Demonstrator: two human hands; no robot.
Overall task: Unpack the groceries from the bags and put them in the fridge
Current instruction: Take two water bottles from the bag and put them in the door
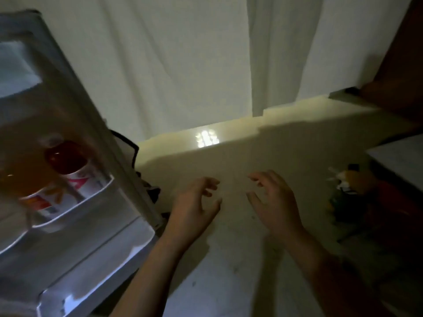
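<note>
The open fridge door fills the left side. Its door shelf holds a bottle of red drink and a bottle of orange drink. My left hand and my right hand hover side by side over the pale floor in the middle, both with fingers spread and nothing in them. At the right edge lies a dim heap of groceries with dark and orange packaging, partly in shadow. The fridge's inside is out of view.
A white curtain hangs along the back. A dark object sits on the floor behind the fridge door. A white surface and dark brown furniture stand at the right. A patch of light falls on the floor.
</note>
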